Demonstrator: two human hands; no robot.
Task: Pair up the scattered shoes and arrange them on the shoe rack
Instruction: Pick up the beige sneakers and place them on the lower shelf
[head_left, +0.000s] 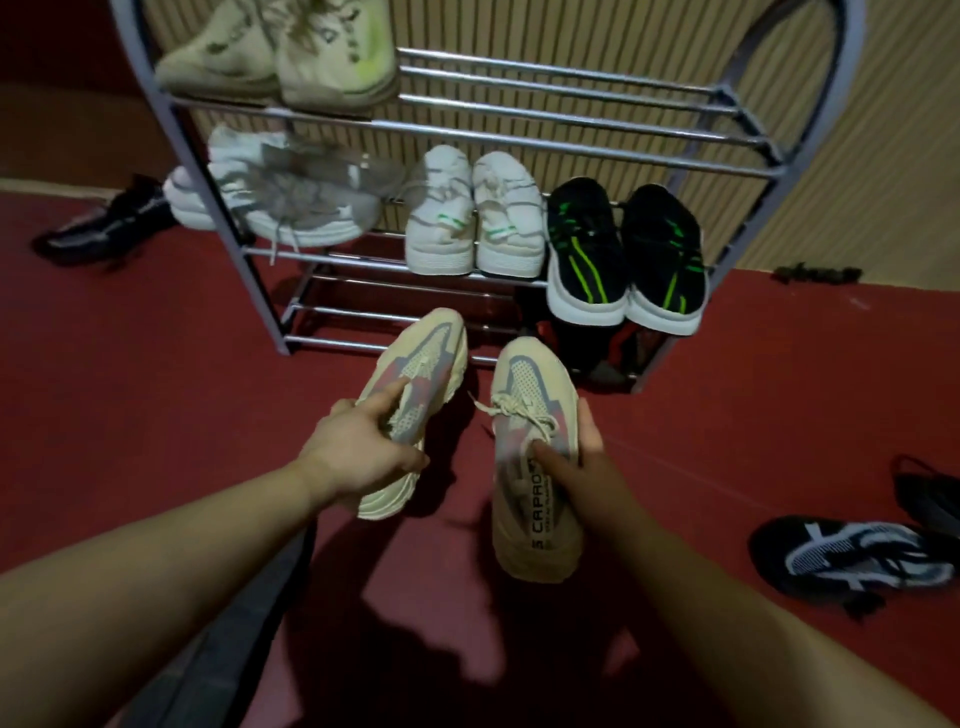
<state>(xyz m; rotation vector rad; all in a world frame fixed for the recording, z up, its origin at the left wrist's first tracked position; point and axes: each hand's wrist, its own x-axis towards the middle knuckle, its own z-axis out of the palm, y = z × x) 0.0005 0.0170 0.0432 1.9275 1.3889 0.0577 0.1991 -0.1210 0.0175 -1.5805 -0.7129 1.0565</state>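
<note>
My left hand (358, 452) grips a beige sneaker with grey and pink panels (423, 374), toe pointing at the rack. My right hand (576, 467) holds its matching beige sneaker (530, 514) beside it, both above the red floor. The metal shoe rack (571, 130) stands just ahead. Its middle shelf carries a white pair at the left (291, 202), a white pair with green marks (475, 213) and a black pair with green stripes (623, 254). A cream pair (280, 52) sits on the top shelf.
A black shoe (104, 228) lies on the floor left of the rack. A black and grey sneaker (852, 558) and another dark shoe (924, 493) lie at the right. Dark shoes with red (613, 348) sit on the bottom shelf. A ribbed wall stands behind.
</note>
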